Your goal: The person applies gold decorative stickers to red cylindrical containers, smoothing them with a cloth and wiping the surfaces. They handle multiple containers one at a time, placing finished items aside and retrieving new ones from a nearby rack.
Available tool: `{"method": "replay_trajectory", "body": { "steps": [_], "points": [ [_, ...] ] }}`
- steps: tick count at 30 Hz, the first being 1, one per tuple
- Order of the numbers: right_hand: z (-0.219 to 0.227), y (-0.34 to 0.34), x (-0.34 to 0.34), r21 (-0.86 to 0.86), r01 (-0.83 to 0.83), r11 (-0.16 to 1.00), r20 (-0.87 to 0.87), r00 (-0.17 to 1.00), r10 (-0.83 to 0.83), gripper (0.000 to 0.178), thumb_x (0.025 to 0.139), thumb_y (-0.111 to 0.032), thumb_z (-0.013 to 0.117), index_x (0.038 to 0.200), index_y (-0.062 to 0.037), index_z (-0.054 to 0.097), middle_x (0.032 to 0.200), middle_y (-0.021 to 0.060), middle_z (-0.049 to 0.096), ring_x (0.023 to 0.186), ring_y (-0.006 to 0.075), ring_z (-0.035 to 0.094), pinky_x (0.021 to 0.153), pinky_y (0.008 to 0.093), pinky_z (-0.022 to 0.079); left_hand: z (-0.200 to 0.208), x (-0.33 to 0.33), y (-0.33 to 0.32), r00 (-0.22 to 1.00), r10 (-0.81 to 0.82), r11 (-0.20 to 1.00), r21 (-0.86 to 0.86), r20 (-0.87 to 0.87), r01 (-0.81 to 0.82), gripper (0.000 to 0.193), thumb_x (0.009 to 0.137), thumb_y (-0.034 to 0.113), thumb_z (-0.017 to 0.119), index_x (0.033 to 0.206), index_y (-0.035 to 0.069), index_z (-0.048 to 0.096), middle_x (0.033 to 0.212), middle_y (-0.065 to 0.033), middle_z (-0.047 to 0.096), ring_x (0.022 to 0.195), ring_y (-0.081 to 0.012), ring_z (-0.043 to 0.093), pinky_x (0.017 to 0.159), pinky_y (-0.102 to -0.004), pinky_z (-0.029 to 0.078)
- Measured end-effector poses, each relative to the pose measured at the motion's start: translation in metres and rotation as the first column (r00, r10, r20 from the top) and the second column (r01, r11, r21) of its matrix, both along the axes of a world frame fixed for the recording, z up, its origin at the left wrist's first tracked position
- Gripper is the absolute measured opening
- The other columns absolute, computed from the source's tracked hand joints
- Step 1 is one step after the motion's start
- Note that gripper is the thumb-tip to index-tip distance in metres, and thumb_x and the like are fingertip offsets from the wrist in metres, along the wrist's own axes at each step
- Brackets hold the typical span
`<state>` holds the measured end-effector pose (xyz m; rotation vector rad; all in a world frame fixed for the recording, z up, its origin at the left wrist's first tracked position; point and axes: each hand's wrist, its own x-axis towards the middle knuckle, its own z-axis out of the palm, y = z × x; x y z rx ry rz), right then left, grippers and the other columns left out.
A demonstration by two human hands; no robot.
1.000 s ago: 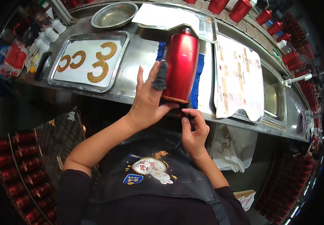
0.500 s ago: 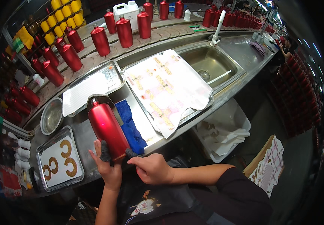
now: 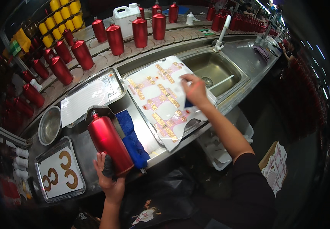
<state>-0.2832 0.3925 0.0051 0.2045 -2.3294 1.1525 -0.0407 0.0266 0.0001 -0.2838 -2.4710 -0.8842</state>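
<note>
A shiny red metal bottle leans with its neck in a dark angled stand. My left hand cups its base, fingers along the left side, one in a black finger cover. My right hand is over the right part of a white decal sheet, its fingers curled and somewhat blurred. A small dark blue piece shows below that hand; whether it is held I cannot make out. Pink and gold decals lie on the sheet. Beside the bottle is a crumpled blue cloth.
A tray with gold C-shaped pieces and a metal bowl stand left. Beyond are another tray and a conveyor with several red bottles. A sink with a white tap is right; a white bin stands below.
My right hand has left the bottle's base and reached right and away to the decal sheet. My left hand stays at the bottle. Bottles on the conveyor appear shifted, as does the view slightly.
</note>
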Motion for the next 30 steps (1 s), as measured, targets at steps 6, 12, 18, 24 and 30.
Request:
{"method": "replay_trajectory", "body": {
  "steps": [6, 12, 18, 24, 30],
  "points": [
    [-0.087, 0.209, -0.130, 0.538, 0.289, 0.792, 0.482, 0.665, -0.570, 0.029, 0.084, -0.024, 0.065, 0.098, 0.0000, 0.074, 0.092, 0.0212, 0.073, 0.081, 0.0352, 0.071, 0.066, 0.0448, 0.055, -0.004, -0.002, 0.003, 1.000, 0.022, 1.000, -0.005, -0.006, -0.022, 0.078, 0.075, 0.010, 0.086, 0.144, 0.000, 0.051, 0.151, -0.0204, 0.049, 0.146, -0.0402, 0.040, 0.119, -0.0600, 0.025],
    [-0.040, 0.152, -0.153, -0.566, -0.191, 0.802, 0.470, 0.724, 0.504, 0.034, 0.096, -0.038, 0.066, 0.093, -0.0046, 0.070, 0.058, 0.0036, 0.055, 0.035, 0.0125, 0.041, 0.035, 0.0287, 0.032, -0.007, 0.003, 0.003, 0.997, 0.065, 0.998, 0.009, 0.048, -0.066, 0.079, 0.073, 0.008, 0.086, 0.144, 0.001, 0.052, 0.151, -0.0201, 0.050, 0.145, -0.0415, 0.039, 0.118, -0.0593, 0.028],
    [-0.038, 0.083, -0.199, 0.365, 0.129, 0.922, 0.545, 0.774, -0.324, 0.048, 0.078, -0.045, 0.082, 0.080, 0.0018, 0.074, 0.072, 0.0079, 0.070, 0.059, 0.0170, 0.061, 0.059, 0.0317, 0.046, -0.005, 0.002, 0.002, 0.998, 0.045, 0.999, 0.014, 0.032, -0.045, 0.079, 0.072, 0.006, 0.086, 0.144, 0.002, 0.052, 0.151, -0.0195, 0.050, 0.146, -0.0410, 0.039, 0.118, -0.0608, 0.027],
    [-0.069, 0.126, -0.216, -0.448, 0.213, 0.868, 0.720, 0.661, 0.209, 0.027, 0.070, -0.024, 0.082, 0.084, -0.0013, 0.077, 0.080, 0.0078, 0.072, 0.062, 0.0198, 0.063, 0.063, 0.0321, 0.048, 0.000, -0.002, 0.003, 1.000, 0.019, 0.999, 0.037, 0.006, -0.019, 0.080, 0.072, 0.011, 0.088, 0.144, 0.004, 0.053, 0.151, -0.0180, 0.050, 0.146, -0.0393, 0.039, 0.116, -0.0628, 0.029],
    [-0.032, 0.072, -0.187, 0.465, 0.349, 0.814, 0.000, 0.919, -0.394, 0.022, 0.087, -0.032, 0.070, 0.096, -0.0130, 0.074, 0.090, 0.0084, 0.075, 0.084, 0.0306, 0.072, 0.072, 0.0412, 0.053, 0.008, -0.001, -0.003, 0.997, 0.068, 0.997, 0.046, 0.028, -0.069, 0.085, 0.074, 0.016, 0.089, 0.146, -0.001, 0.047, 0.150, -0.0237, 0.048, 0.140, -0.0400, 0.047, 0.118, -0.0518, 0.034]
  ]
}}
